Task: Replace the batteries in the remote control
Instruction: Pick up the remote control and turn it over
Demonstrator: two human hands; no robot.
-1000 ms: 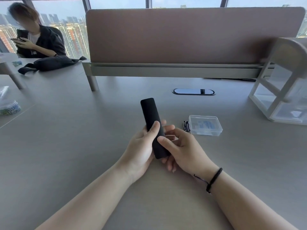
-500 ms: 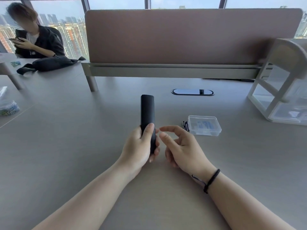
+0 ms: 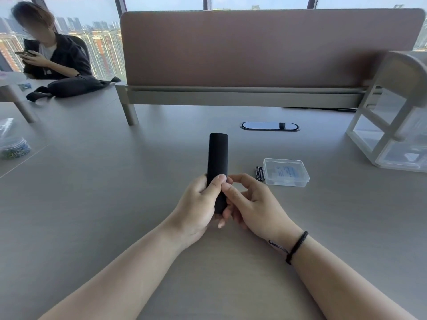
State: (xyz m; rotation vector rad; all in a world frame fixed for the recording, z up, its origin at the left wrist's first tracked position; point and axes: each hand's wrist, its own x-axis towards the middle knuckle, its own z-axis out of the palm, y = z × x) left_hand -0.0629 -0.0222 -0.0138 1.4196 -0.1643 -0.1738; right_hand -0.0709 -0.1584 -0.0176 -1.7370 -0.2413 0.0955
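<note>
Right hand [image 3: 251, 204] has closed back in, thumb now on the remote [image 3: 218, 162]; left hand [image 3: 198, 204] still grips it.

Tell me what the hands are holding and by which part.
The left hand grips the slim black remote control by its lower end, thumb on its face; the right hand pinches that same end.

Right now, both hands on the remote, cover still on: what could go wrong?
1. The remote control is gripped only at its lower end by the left hand, most of it sticking out; a hard thumb push from the right hand could tip or drop it onto the table.
2. The batteries lie loose beside the clear plastic box; a slipping cover or hand might knock them rolling.
</note>
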